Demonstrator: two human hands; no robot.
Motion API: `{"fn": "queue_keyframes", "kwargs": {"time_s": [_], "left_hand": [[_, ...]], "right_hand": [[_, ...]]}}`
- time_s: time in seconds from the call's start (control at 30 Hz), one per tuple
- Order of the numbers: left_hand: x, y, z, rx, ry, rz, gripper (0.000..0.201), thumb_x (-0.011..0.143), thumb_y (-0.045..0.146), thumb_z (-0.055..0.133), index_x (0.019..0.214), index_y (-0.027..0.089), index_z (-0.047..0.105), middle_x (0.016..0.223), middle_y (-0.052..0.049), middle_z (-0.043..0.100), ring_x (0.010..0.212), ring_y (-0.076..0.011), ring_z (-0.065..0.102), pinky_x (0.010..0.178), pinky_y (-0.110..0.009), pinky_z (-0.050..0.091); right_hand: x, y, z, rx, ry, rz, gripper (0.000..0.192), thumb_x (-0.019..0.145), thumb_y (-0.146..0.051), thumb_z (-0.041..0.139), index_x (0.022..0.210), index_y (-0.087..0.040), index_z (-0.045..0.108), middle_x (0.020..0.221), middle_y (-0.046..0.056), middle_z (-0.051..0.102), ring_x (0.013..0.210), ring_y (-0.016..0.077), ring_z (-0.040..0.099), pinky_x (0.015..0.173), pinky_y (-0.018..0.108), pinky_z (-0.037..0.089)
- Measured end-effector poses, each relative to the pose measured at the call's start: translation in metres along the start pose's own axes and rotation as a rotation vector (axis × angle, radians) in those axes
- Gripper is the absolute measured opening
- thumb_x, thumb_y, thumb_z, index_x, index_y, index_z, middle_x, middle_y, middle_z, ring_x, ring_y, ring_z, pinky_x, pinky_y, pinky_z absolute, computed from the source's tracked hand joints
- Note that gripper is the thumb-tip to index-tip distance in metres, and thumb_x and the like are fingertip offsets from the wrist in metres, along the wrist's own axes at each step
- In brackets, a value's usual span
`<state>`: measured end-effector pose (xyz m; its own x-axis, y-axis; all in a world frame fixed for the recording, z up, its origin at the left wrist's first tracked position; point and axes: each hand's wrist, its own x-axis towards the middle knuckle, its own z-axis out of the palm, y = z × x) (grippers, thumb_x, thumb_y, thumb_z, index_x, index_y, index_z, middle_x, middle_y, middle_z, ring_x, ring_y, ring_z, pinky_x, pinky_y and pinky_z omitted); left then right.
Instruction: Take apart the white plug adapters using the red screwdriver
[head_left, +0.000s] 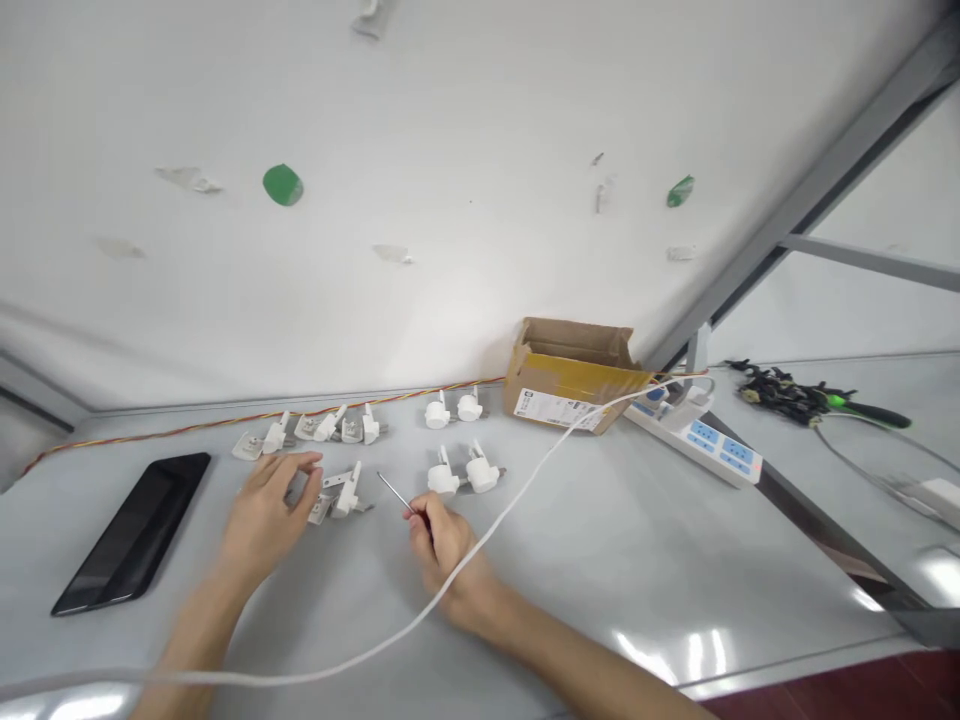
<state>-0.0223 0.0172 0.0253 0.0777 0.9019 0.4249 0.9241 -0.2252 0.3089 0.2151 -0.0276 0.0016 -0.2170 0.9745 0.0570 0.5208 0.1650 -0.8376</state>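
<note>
My right hand (450, 555) is wrapped round a screwdriver (394, 491), its thin metal shaft pointing up and left. Most of its handle is hidden in the fingers. To the left, my left hand (266, 505) hovers over the grey table with thumb and forefinger curved apart and nothing visible between them. Just right of its fingertips lies an opened white plug (347, 495) with a flat white piece (319, 510) beside it. More white plugs (276, 433) and flat pieces sit in a row behind. Rounded white plugs (442, 475) stand behind my right hand.
A black phone (135, 535) lies at the left. An open cardboard box (570, 375) stands against the wall, beside a power strip (697, 440). A white cable (487, 540) crosses in front of my right hand. Black clips (787, 395) lie at the far right.
</note>
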Motion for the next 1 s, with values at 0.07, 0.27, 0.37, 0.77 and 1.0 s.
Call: {"fn": "queue_keyframes", "kwargs": {"time_s": [0.07,0.27,0.37,0.77,1.0], "left_hand": [[-0.001,0.001,-0.001,0.031,-0.086,0.014,0.029,0.085,0.035,0.047,0.108,0.022,0.059,0.100,-0.004,0.067,0.100,-0.0229,0.057,0.084,-0.034,0.044],[-0.004,0.007,-0.018,0.143,-0.218,-0.003,0.042,0.083,0.038,0.045,0.119,0.020,0.055,0.119,-0.009,0.062,0.116,-0.0287,0.048,0.094,-0.042,0.038],[-0.008,0.007,-0.021,0.159,-0.264,-0.037,0.046,0.083,0.041,0.044,0.121,0.019,0.056,0.119,-0.011,0.062,0.115,-0.0308,0.049,0.091,-0.044,0.037],[-0.015,0.004,-0.011,0.206,-0.337,0.031,0.035,0.082,0.035,0.047,0.112,0.022,0.060,0.120,-0.009,0.063,0.108,-0.0312,0.049,0.086,-0.045,0.033],[-0.014,0.006,-0.009,0.205,-0.358,0.019,0.034,0.084,0.035,0.043,0.110,0.021,0.061,0.112,-0.011,0.065,0.107,-0.0315,0.049,0.085,-0.045,0.032]], "right_hand": [[0.008,-0.003,0.007,-0.036,0.029,-0.008,0.024,0.093,-0.024,0.031,0.101,-0.017,0.053,0.078,0.003,0.060,0.065,0.0149,0.054,0.060,0.026,0.039],[0.035,-0.014,0.028,-0.140,0.129,-0.083,0.028,0.092,-0.033,0.041,0.109,-0.016,0.054,0.086,0.005,0.061,0.072,0.0163,0.058,0.068,0.029,0.044],[0.043,-0.019,0.033,-0.221,0.133,-0.123,0.034,0.090,-0.040,0.047,0.114,-0.018,0.054,0.096,0.006,0.063,0.075,0.0164,0.061,0.068,0.028,0.044],[0.048,-0.026,0.038,-0.460,0.021,-0.196,0.042,0.083,-0.049,0.059,0.121,-0.032,0.054,0.097,0.001,0.068,0.076,0.0184,0.066,0.060,0.026,0.039],[0.048,-0.021,0.041,-0.459,0.027,-0.189,0.035,0.083,-0.044,0.060,0.113,-0.026,0.056,0.091,0.001,0.068,0.068,0.0155,0.063,0.058,0.024,0.036]]}}
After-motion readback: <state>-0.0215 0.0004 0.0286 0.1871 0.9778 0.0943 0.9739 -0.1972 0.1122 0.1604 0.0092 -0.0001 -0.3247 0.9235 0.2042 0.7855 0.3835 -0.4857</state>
